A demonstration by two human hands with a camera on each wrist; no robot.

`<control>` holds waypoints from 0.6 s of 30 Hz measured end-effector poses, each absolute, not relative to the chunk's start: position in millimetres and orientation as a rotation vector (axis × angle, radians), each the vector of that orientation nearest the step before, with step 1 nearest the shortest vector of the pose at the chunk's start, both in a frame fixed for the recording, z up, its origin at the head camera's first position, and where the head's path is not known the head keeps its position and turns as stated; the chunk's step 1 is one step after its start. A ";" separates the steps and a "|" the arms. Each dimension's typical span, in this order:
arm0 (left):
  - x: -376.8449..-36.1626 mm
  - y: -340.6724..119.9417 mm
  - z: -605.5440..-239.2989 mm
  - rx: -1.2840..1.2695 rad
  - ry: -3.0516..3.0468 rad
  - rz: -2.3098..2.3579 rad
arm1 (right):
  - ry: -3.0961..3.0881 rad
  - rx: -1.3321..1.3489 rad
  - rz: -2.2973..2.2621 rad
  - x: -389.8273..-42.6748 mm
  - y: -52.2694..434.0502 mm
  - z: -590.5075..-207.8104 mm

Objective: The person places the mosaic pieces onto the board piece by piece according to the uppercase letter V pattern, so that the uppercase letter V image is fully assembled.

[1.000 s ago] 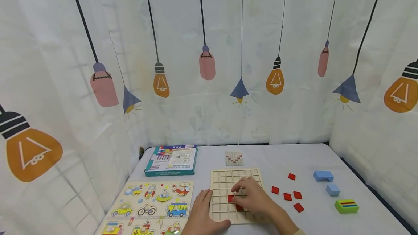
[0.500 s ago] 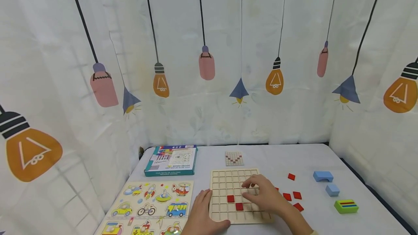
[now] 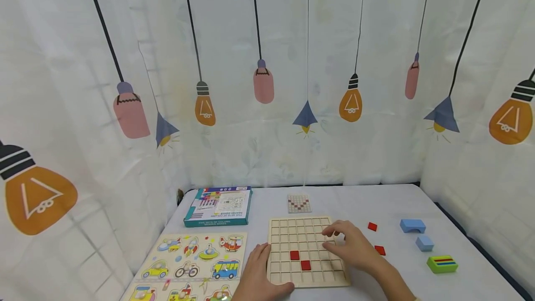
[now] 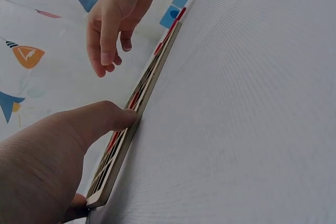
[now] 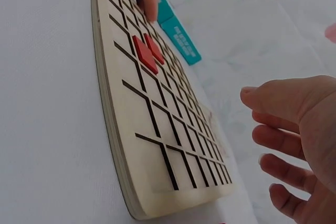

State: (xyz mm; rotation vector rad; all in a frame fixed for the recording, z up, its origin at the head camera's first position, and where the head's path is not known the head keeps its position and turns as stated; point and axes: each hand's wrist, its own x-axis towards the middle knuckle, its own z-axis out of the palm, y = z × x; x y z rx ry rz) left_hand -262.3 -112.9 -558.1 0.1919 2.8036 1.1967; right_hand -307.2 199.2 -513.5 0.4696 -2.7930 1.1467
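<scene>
While your left hand (image 3: 257,271) braces the near-left edge of the wooden grid board (image 3: 307,251), thumb against its side and fingers on the frame, your right hand (image 3: 351,245) hovers over the board's right half, fingers spread and loosely bent, pinching nothing that I can see. From the right wrist view those fingers (image 5: 273,129) float clear of the wood, not touching it.

Watch the risk here: that board is thin and sits loose on the white table (image 3: 376,199), so if your left hand lets up while the right sweeps sideways, I'd expect the board to skid and the seated pieces to hop out of their cells. A trailing sleeve or palm could also drag across the grid.

Now the contents. Two red tiles (image 3: 300,260) sit in the board, diagonal neighbours, corners meeting, left of centre toward the near edge. Every other cell visible looks bare, though your right hand hides a few.

Outward now: loose red tiles (image 3: 376,238) lie on the table just right of your hand. Beyond them, two blue blocks (image 3: 418,233) and a green striped block (image 3: 442,264). A pattern card (image 3: 299,203) sits behind the board, a boxed set (image 3: 218,206) far left, a vehicle puzzle (image 3: 192,261) beside your left hand.
</scene>
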 end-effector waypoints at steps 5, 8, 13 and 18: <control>-263.5 -113.2 -560.9 0.189 2.816 1.181 | -2.760 0.428 1.150 -305.1 212.6 -511.9; -263.9 -113.3 -561.1 0.189 2.811 1.189 | -2.752 0.378 1.133 -305.8 220.7 -513.7; -264.5 -113.5 -561.6 0.190 2.805 1.191 | -2.738 0.320 1.140 -307.2 232.4 -516.2; -264.1 -113.0 -560.8 0.194 2.805 1.188 | -2.728 0.310 1.085 -307.7 242.7 -517.1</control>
